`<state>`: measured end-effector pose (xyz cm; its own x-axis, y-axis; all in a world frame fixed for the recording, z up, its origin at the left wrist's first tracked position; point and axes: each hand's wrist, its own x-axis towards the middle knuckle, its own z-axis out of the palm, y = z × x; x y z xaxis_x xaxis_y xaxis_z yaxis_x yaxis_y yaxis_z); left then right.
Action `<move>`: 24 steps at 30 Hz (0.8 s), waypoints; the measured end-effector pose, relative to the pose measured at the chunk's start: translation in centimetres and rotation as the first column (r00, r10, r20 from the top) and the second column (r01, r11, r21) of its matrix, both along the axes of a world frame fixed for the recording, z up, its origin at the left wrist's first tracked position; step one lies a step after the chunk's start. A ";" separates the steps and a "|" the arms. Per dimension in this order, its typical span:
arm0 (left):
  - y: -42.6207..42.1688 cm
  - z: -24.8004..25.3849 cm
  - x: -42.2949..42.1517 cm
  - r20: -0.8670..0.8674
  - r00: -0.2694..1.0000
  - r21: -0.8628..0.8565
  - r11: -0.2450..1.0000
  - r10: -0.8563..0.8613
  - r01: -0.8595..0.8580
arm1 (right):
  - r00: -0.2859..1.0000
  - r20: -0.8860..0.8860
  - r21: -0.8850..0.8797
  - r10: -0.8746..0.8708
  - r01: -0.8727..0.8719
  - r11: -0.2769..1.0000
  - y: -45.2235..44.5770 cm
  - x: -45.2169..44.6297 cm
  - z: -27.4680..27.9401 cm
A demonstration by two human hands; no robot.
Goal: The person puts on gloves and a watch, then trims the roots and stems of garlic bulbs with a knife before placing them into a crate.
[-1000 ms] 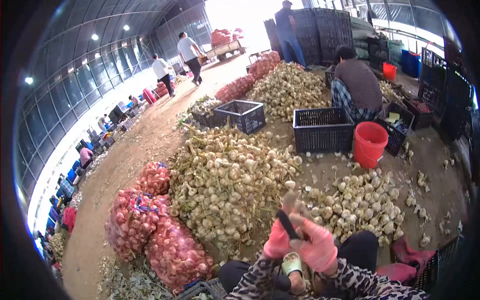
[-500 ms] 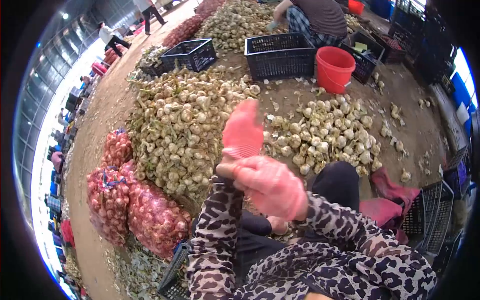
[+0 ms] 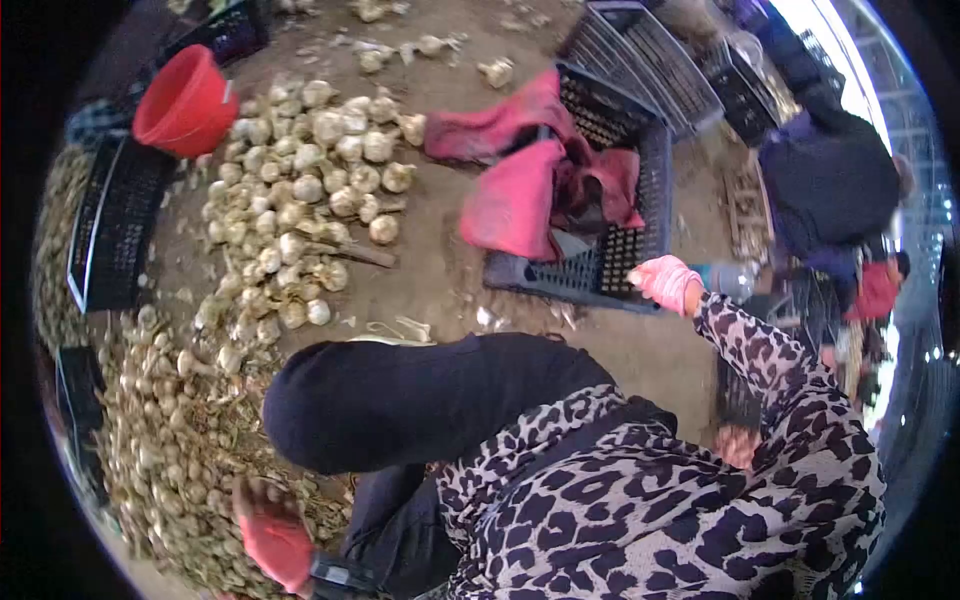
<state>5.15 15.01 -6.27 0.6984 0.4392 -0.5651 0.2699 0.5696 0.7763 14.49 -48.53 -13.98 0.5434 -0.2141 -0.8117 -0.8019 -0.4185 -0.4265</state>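
Note:
My left hand (image 3: 272, 540), in a pink glove with dark fingertips, hangs over the large garlic heap (image 3: 165, 440). Its fingers are stretched out, slightly blurred, and nothing shows in them. On the far side of my body, my right hand (image 3: 663, 282), in a pink glove with a striped cuff, is at the near corner of a black plastic crate (image 3: 655, 215). Its fingers are drawn together; what they hold, if anything, is hidden. Pink and dark cloth (image 3: 520, 195) drapes over that crate. Just behind my right wrist is a clear plastic bottle (image 3: 735, 280).
A smaller pile of trimmed garlic bulbs (image 3: 300, 190) lies on the dirt floor before my knee. Beyond it are a red bucket (image 3: 187, 103) and a dark crate (image 3: 118, 220). More crates (image 3: 645, 65) and a person in dark clothing (image 3: 830, 185) are at right.
The view has swung right, toward the cloth-draped crate. My hands, together at the left wrist before, have separated: the right reaches to the crate, while the left is low over the garlic heap.

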 end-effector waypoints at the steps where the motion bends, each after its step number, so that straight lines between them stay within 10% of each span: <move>1: -1.9 1.0 0.3 -0.151 0.987 0.098 0.993 -0.053 0.068 | 0.866 -0.301 0.304 -0.399 0.483 0.821 -4.3 -1.8 -3.5; 2: -2.9 1.1 1.0 -0.194 0.971 0.039 0.988 -0.136 0.146 | 0.976 -0.202 -0.222 0.080 -0.125 0.967 -2.4 -3.6 -2.3; 3: -3.5 1.6 1.0 -0.203 0.965 0.068 0.981 -0.166 0.183 | 0.759 -0.514 0.099 -0.399 0.514 0.852 -5.3 -5.0 -4.1; 4: -4.7 2.4 1.6 -0.196 0.964 0.081 0.977 -0.181 0.200 | 0.744 -0.533 0.095 -0.402 0.525 0.846 -4.0 -5.6 -3.6; 6: -5.2 3.2 2.6 -0.193 0.958 0.091 0.969 -0.210 0.230 | 0.889 -0.457 -0.023 0.013 -0.027 0.999 0.6 -7.0 -1.3; 7: -4.4 3.4 2.6 -0.247 0.940 0.089 0.961 -0.233 0.262 | 0.756 -0.599 -0.024 0.264 -0.346 0.938 4.1 -5.1 1.6; 9: -3.3 3.6 1.4 -0.288 0.920 0.092 0.949 -0.265 0.302 | 0.749 -0.638 0.006 0.178 -0.226 0.974 3.9 -8.7 -1.3; 11: -2.3 4.4 -0.3 -0.275 0.950 -0.012 0.989 -0.148 0.150 | 0.482 -0.295 0.042 0.825 -0.856 0.515 -0.7 -17.1 -8.7; 13: -2.4 3.8 -1.3 -0.346 0.935 0.009 0.996 -0.080 0.089 | 0.566 -0.712 0.187 0.416 -0.417 0.889 6.8 -11.0 -0.5; 14: -4.4 4.1 -1.0 -0.370 0.919 -0.021 0.991 -0.134 0.136 | 0.751 -0.660 0.219 -0.001 0.194 0.956 5.3 -18.4 -6.7; 15: -5.6 4.1 -0.7 -0.392 0.900 -0.053 0.982 -0.189 0.183 | 0.747 -0.665 0.220 -0.009 0.208 0.953 1.6 -24.1 -13.0; 16: -4.8 2.8 -1.4 -0.603 0.579 0.367 0.453 -0.549 0.812 | 0.718 -0.642 0.023 0.270 -0.334 0.942 1.1 -30.7 -19.0; 17: -5.2 2.8 -0.9 -0.885 0.144 0.366 -0.473 -0.442 0.801 | 0.542 -0.679 -0.164 0.495 -0.769 0.618 5.6 -31.3 -22.2; 18: -6.2 3.1 -1.2 -0.875 0.100 0.338 -0.449 -0.474 0.828 | 0.542 -0.684 -0.150 0.488 -0.759 0.633 7.1 -33.1 -22.5; 19: -5.8 2.9 -2.5 -0.606 0.349 0.495 0.005 -0.715 0.869 | 0.683 -0.627 -0.067 0.375 -0.526 0.848 8.3 -29.8 -18.7; 21: -6.9 3.5 -2.0 -0.549 0.536 0.113 0.579 -0.641 0.808 | 0.834 -0.551 0.143 0.036 0.052 0.988 7.2 -18.8 -11.5; 23: -7.5 4.0 -1.4 -0.492 0.673 -0.028 0.783 -0.552 0.622 | 0.758 -0.561 0.360 -0.333 0.586 0.726 10.3 -8.4 -3.2; 24: -7.6 4.2 -1.1 -0.456 0.788 -0.182 0.910 -0.414 0.373 | 0.832 -0.543 0.292 -0.115 0.316 0.903 11.2 -5.0 -0.8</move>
